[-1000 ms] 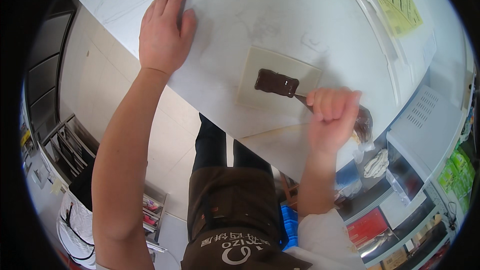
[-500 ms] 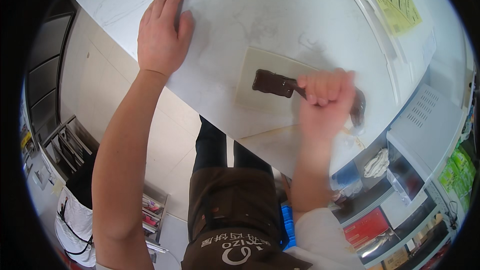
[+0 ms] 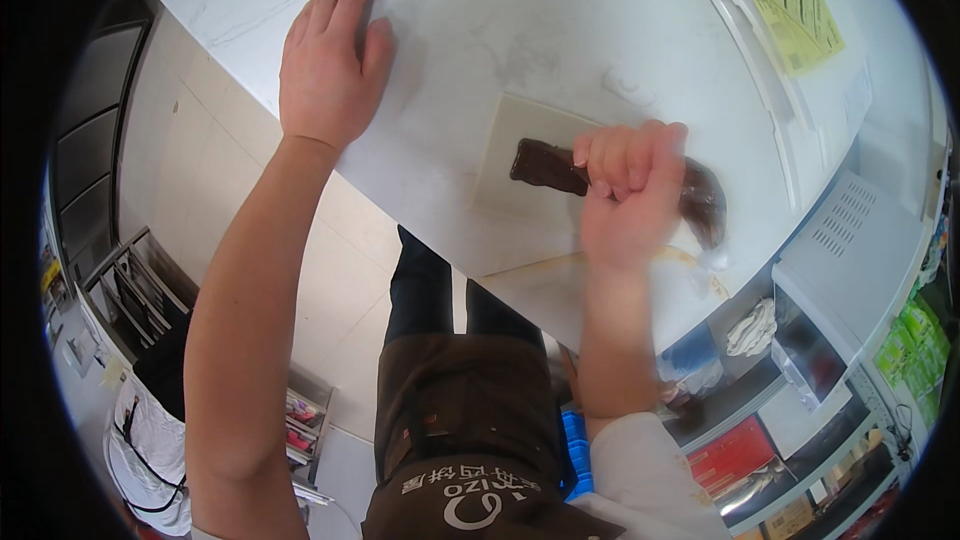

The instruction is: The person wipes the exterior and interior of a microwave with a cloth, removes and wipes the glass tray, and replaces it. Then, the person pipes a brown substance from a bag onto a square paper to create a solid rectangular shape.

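Note:
My left hand [image 3: 332, 75] lies on the white marbled tabletop [image 3: 450, 30] near its left edge, holding nothing, fingers stretched out and thumb apart. Blurred by motion, my right hand [image 3: 632, 190] is closed over a pale flat sheet [image 3: 494, 165]. A glossy dark brown patch [image 3: 543, 166], like melted chocolate, is spread on the sheet in a rough rectangle. My right fingers cover its right end. They grip a narrow dark-coated tool, now mostly hidden by the hand. Just right of that hand lies a clear plastic bag [image 3: 706, 202] with dark brown filling.
Yellow printed slips [image 3: 790, 5] lie beyond a raised white edge [image 3: 745, 50] at the far right. Below right are a grey vented appliance [image 3: 850, 225], a crumpled white cloth [image 3: 752, 327] and a red box [image 3: 732, 455] on shelves. The table edge runs diagonally before me.
My right hand has shifted a little left over the dark patch, covering more of it and hiding the tool. More of the plastic bag shows now. My left hand has barely moved.

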Demonstrator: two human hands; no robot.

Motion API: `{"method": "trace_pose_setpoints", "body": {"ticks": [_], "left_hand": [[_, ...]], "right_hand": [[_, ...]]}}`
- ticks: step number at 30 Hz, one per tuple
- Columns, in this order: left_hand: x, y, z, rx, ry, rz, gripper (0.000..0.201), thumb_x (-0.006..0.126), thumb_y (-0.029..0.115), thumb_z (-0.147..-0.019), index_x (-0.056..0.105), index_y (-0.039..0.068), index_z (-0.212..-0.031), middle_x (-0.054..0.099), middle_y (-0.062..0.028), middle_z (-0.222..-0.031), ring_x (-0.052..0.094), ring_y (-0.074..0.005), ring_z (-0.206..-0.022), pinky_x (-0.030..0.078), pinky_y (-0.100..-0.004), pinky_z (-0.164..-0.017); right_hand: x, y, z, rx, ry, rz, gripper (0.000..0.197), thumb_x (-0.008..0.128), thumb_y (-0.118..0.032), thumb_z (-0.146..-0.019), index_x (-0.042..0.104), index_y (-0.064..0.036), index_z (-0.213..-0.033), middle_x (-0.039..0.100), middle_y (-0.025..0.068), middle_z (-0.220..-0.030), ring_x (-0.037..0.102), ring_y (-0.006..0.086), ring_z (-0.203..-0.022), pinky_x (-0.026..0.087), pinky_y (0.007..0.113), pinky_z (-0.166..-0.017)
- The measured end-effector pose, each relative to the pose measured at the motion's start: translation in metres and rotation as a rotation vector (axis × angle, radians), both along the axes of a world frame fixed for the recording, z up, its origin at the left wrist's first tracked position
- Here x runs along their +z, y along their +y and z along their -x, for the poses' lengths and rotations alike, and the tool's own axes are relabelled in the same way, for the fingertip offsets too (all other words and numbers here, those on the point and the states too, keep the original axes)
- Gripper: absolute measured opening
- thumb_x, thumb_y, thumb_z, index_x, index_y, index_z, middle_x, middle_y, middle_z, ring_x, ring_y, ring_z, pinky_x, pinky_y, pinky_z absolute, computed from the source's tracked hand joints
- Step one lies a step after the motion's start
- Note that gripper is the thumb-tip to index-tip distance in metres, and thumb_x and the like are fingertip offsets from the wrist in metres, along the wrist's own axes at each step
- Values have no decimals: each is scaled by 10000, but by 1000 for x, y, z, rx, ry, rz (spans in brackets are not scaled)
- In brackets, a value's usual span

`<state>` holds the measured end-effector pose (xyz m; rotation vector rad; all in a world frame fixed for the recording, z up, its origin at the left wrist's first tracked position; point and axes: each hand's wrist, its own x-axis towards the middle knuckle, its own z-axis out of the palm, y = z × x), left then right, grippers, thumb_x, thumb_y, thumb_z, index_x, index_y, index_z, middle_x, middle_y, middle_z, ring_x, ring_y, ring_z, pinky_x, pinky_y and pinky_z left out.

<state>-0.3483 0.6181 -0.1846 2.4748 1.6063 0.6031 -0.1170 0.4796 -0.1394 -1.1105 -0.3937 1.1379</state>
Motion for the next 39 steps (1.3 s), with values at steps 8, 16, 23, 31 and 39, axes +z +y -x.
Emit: {"method": "trace_pose_setpoints", "body": {"ticks": [8, 16, 23, 31, 39], "left_hand": [[0, 0, 1, 6, 6, 0, 403, 574, 191, -958, 609, 129, -1355, 532, -59, -1506, 519, -304, -1334, 412, -411, -1131], [-2, -1, 0, 2, 34, -12, 395, 526, 243, -1013, 585, 148, -1392, 528, -66, -1515, 543, -317, -1306, 440, -412, -1091], [0, -2, 0, 4, 32, -20, 392, 529, 239, -1013, 587, 145, -1389, 533, -67, -1510, 548, -318, -1299, 444, -409, -1085], [0, -3, -3, -3, 37, -17, 394, 529, 234, -1014, 581, 131, -1391, 527, -81, -1514, 534, -326, -1318, 432, -410, -1102], [-1, -4, -4, 19, 16, 11, 407, 549, 224, -986, 594, 132, -1379, 520, -67, -1516, 505, -312, -1350, 415, -417, -1128]], "right_hand": [[5, -7, -12, -100, -33, 13, 514, 402, -387, -1105, 303, -145, -663, 249, -8, -574, 258, 155, -550, 361, 365, -670], [3, -19, -27, -93, -59, -23, 517, 404, -391, -1110, 304, -140, -670, 266, -12, -577, 271, 151, -553, 367, 362, -676], [4, -23, -30, -81, -28, -48, 518, 383, -408, -1117, 314, -140, -679, 286, -7, -573, 300, 153, -562, 378, 368, -704], [6, -20, -42, -228, 412, -48, 487, 403, -360, -1108, 346, -154, -671, 308, -23, -568, 311, 151, -552, 377, 363, -697], [-5, -34, -60, -286, 962, -136, 430, 454, -291, -1083, 405, -151, -680, 336, -30, -582, 325, 133, -547, 393, 320, -713]]}}
